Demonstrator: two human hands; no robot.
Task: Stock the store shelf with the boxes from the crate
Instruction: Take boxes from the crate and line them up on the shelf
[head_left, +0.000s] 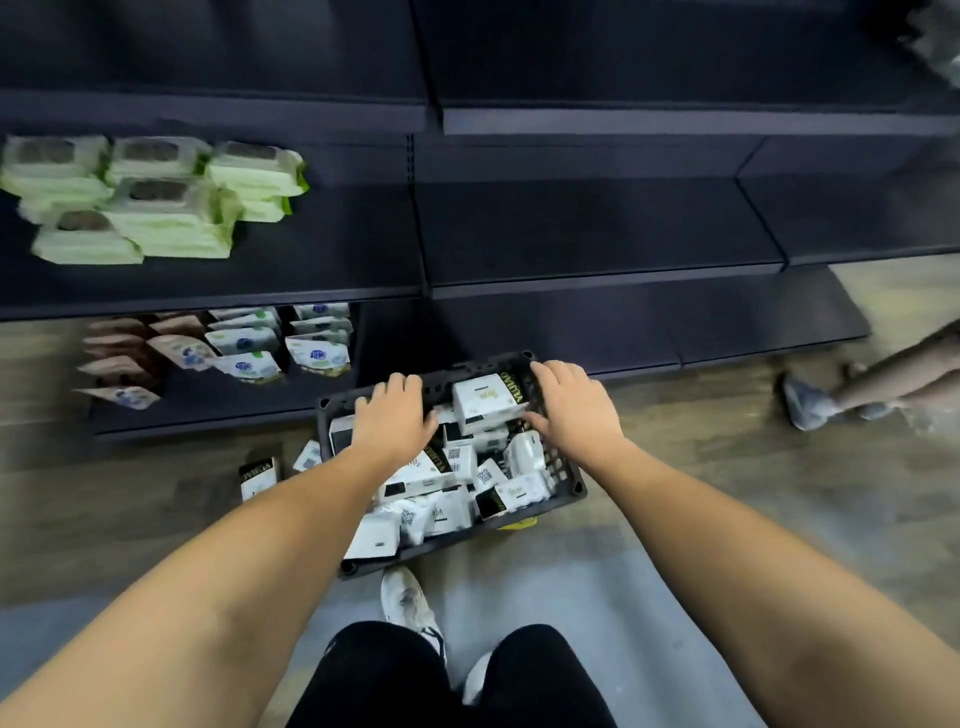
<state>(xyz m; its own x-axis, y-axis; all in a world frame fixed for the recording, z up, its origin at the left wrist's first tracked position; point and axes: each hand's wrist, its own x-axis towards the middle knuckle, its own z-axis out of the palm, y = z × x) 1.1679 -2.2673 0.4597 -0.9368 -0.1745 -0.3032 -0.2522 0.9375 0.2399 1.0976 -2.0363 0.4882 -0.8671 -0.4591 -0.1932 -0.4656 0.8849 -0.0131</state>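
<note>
Fingers (400, 384) spread over crate (467, 371) far rim, left hand (392, 415), right hand (571, 410); grasp unclear. Boxes (485, 400): probably light, stiff, crushable; pinch flat sides.

1 crate (563, 470), 2 bxs (258, 475) (308, 456) on flr (156, 493)

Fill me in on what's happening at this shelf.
A person reaches into a dark crate on the floor, full of white boxes. The left hand and right hand lie near its far rim; whether either grips anything is unclear. Two loose boxes lie on the floor beside it; the shelf holds green packs.
</note>
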